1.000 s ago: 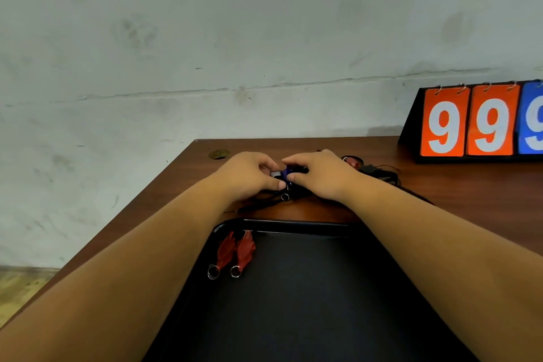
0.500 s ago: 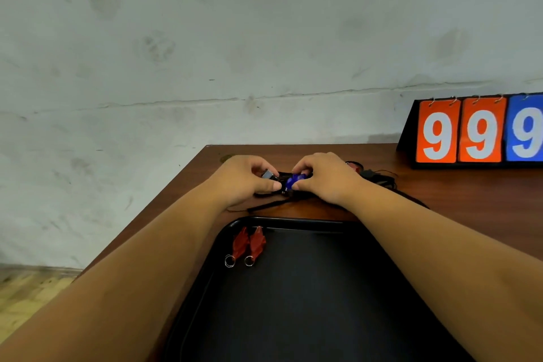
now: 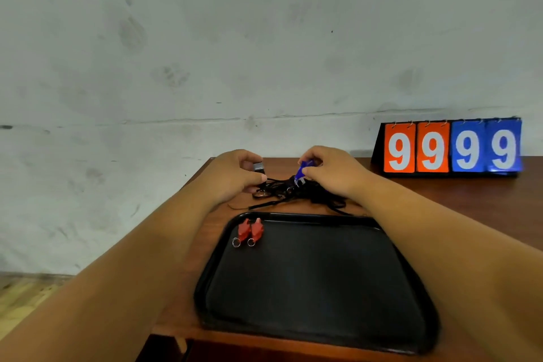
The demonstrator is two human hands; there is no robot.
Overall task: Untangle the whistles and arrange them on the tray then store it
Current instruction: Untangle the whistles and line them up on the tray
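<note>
Stained grey wall — brown wooden table — yellowish floor at left

Brown wood table. Black tray flat on near part, by front edge. Tangle of blk cords on tabletop just beyond tray's far rim. Flip scoreboard upright at far R, reads 9999: 2 orange cards, 2 blue.
</note>
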